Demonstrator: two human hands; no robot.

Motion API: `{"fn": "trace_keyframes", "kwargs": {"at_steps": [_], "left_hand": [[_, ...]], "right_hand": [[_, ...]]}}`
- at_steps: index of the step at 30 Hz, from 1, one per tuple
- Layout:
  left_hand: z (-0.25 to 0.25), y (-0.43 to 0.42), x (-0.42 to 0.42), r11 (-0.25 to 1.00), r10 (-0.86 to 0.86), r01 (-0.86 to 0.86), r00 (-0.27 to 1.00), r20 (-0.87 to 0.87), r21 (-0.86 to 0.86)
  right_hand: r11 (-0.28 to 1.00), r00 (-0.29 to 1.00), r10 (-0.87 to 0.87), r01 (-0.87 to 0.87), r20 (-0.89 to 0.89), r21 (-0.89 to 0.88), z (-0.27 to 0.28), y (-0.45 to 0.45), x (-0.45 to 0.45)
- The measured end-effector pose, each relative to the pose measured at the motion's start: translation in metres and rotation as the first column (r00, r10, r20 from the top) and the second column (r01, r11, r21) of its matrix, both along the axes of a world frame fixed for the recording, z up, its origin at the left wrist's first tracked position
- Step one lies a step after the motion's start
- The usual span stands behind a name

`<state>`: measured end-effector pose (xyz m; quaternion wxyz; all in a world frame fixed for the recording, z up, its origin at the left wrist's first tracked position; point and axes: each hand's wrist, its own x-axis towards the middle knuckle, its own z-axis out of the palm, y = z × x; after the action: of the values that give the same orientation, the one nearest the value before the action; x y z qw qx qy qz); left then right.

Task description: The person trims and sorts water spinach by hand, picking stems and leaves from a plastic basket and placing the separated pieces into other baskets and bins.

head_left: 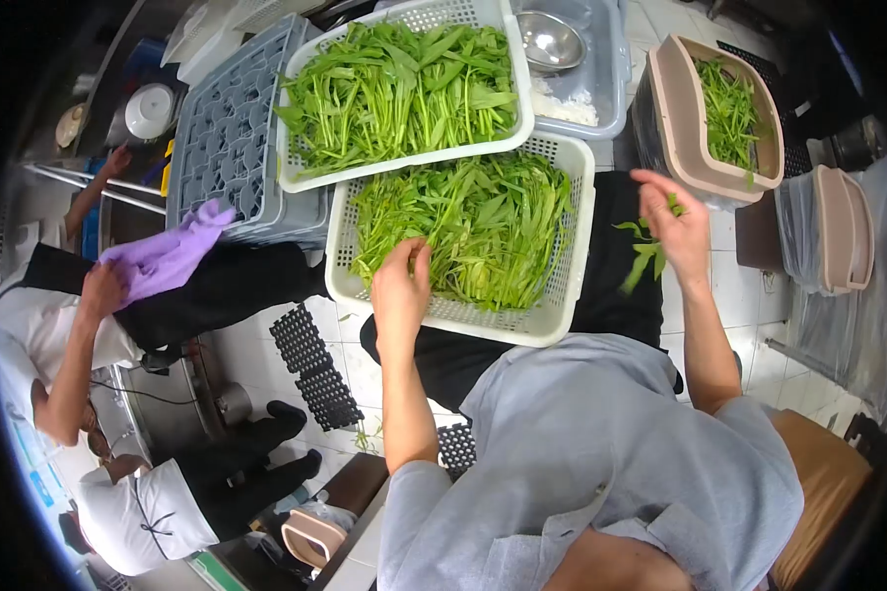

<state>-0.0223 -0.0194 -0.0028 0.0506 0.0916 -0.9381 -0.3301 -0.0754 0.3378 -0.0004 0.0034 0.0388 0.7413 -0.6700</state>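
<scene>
The fingers point(419, 258) of the left hand point(400, 288) are bent, with thumb and fingertips brought close together at the near left part of a heap of long-stemmed, narrow-leaved green vegetables point(483, 231); whether a stem is pinched there cannot be told. On the right hand point(678, 229), which is raised well apart from the left, the forefinger is stretched out and the other fingers are curled in. By these a small, bright green leafy sprig point(645, 260) is gripped, its blurred leaves hanging beside the palm.

The heap is contained in a white, rectangular, perforated plastic basket point(582, 236), which is set over the person's black-trousered legs. Its far edge is overlapped by a second white perforated plastic basket point(409, 161), filled with more green stems and leaves point(404, 94).

Beyond the right hand, loose green leaves point(727, 113) are held in a beige plastic bin with a rounded rim point(685, 108). Behind the baskets, a round, shiny metal bowl point(550, 41) is seen in a blue-grey plastic tub point(606, 123). To the left, grey latticed plastic crates point(229, 128) are stacked, and near them a purple cloth point(168, 258) is held by another person's hand point(103, 288).
</scene>
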Motion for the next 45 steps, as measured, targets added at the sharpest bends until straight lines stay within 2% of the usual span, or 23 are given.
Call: {"fn": "trace_keyframes", "kwargs": {"at_steps": [2,4,7,8,9,10,11,12,13,15,16,18,23,24,25,27,29,32,34,37,41,43,45], "left_hand": [[0.019,0.002,0.003,1.0,-0.017,0.017,1.0,-0.021,0.001],[0.033,0.008,0.005,0.999,-0.043,0.043,0.999,0.004,-0.02],[0.041,0.02,0.009,0.972,-0.204,0.2,0.979,-0.024,-0.119],[0.042,0.022,0.011,0.947,-0.284,0.274,0.958,-0.04,-0.165],[0.044,0.029,0.011,0.941,-0.301,0.299,0.953,0.01,-0.156],[0.049,0.033,0.014,0.925,-0.332,0.339,0.941,0.072,-0.171],[0.035,0.029,0.017,0.904,-0.332,0.318,0.943,-0.002,-0.284],[0.043,0.033,0.012,0.925,-0.304,0.313,0.95,0.074,-0.215],[0.042,0.032,0.009,0.928,-0.325,0.335,0.942,0.087,-0.165],[0.032,0.034,0.01,0.96,-0.275,0.277,0.96,0.05,-0.034],[0.039,0.044,0.01,0.947,-0.295,0.299,0.954,0.048,-0.121],[0.071,0.058,0.01,0.935,-0.278,0.317,0.934,0.225,-0.158],[0.08,0.067,0.005,0.89,-0.38,0.415,0.904,0.196,-0.188],[0.075,0.059,0.007,0.879,-0.419,0.448,0.89,0.18,-0.164],[0.034,0.04,-0.002,0.878,-0.453,0.462,0.886,0.096,-0.126],[0.033,0.046,0.0,0.864,-0.478,0.477,0.878,0.031,-0.163],[0.044,0.053,0.007,0.837,-0.53,0.507,0.845,-0.073,-0.204],[0.026,0.05,0.009,0.838,-0.521,0.486,0.848,-0.097,-0.246],[0.025,0.054,0.011,0.844,-0.508,0.478,0.857,-0.079,-0.242],[0.024,0.052,0.015,0.881,-0.458,0.429,0.879,-0.132,-0.2],[0.022,0.063,0.009,0.926,-0.378,0.366,0.897,-0.23,-0.093],[0.043,0.078,0.001,0.946,-0.303,0.324,0.905,-0.297,0.021],[0.07,0.099,-0.013,0.95,-0.228,0.288,0.902,-0.367,0.118]], "right_hand": [[0.965,0.951,0.123,-0.048,-0.285,0.258,0.01,-0.022,-0.003],[0.925,0.895,0.276,-0.149,-0.351,0.349,0.022,-0.046,-0.001],[0.82,0.662,0.562,-0.368,-0.495,0.438,0.021,-0.087,0.005],[0.805,0.598,0.582,-0.324,-0.552,0.497,0.007,-0.107,0.011],[0.726,0.583,0.654,-0.307,-0.481,0.615,0.008,-0.121,0.014],[0.728,0.575,0.644,-0.258,-0.505,0.635,0.012,-0.136,0.016],[0.74,0.635,0.631,-0.317,-0.447,0.594,0.008,-0.146,0.016],[0.715,0.571,0.649,-0.233,-0.503,0.659,0.004,-0.149,0.014],[0.738,0.554,0.642,-0.257,-0.531,0.624,0.002,-0.148,0.009],[0.675,0.581,0.674,-0.234,-0.456,0.7,0.001,-0.144,0.006],[0.675,0.592,0.658,-0.189,-0.465,0.714,0.001,-0.14,0.006],[0.61,0.581,0.725,-0.292,-0.369,0.737,-0.003,-0.136,0.005],[0.582,0.605,0.742,-0.367,-0.289,0.726,0.003,-0.12,0.007],[0.582,0.605,0.741,-0.363,-0.291,0.727,0.005,-0.116,0.008],[0.589,0.609,0.736,-0.357,-0.297,0.725,0.005,-0.114,0.009],[0.59,0.579,0.755,-0.393,-0.309,0.705,0.003,-0.11,0.014],[0.622,0.628,0.713,-0.359,-0.313,0.696,-0.002,-0.118,0.014],[0.559,0.606,0.752,-0.375,-0.261,0.74,-0.007,-0.126,0.011],[0.586,0.629,0.724,-0.344,-0.282,0.734,-0.01,-0.126,0.015],[0.706,0.549,0.68,-0.313,-0.485,0.635,-0.019,-0.128,0.017],[0.791,0.566,0.596,-0.293,-0.57,0.537,-0.015,-0.117,0.022],[0.948,0.675,0.307,-0.153,-0.671,0.28,0.004,-0.097,0.028],[0.995,0.724,0.06,0.008,-0.688,0.095,0.023,-0.064,0.03]]}}
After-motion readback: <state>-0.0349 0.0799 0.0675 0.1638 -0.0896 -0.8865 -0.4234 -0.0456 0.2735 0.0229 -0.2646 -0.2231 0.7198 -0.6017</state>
